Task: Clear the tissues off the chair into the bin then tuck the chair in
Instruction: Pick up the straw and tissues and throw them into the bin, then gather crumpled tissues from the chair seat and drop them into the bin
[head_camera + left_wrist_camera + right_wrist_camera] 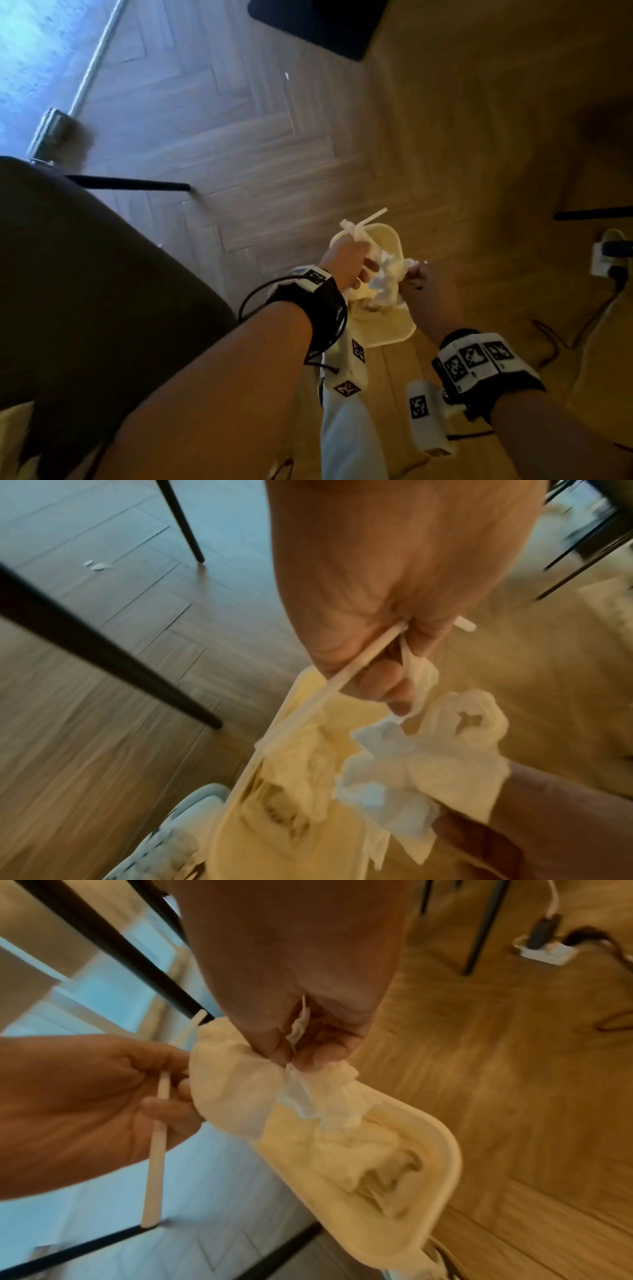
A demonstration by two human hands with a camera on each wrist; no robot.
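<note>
The right hand (416,279) pinches crumpled tissues (240,1085) just above the cream bin (441,1153). The left hand (346,260) grasps more tissue and a thin white stick (156,1150) there. Both grips overhang the bin's rim, so I judge a loose piece may fall onto the floor (239,113). The chair (85,274) stands to the left, not tucked in.

Two hands (346,260) (419,279); one bin (441,1164); one straw (156,1153); one chair (85,274); tissues (421,767) bunched, uncountable.
</note>
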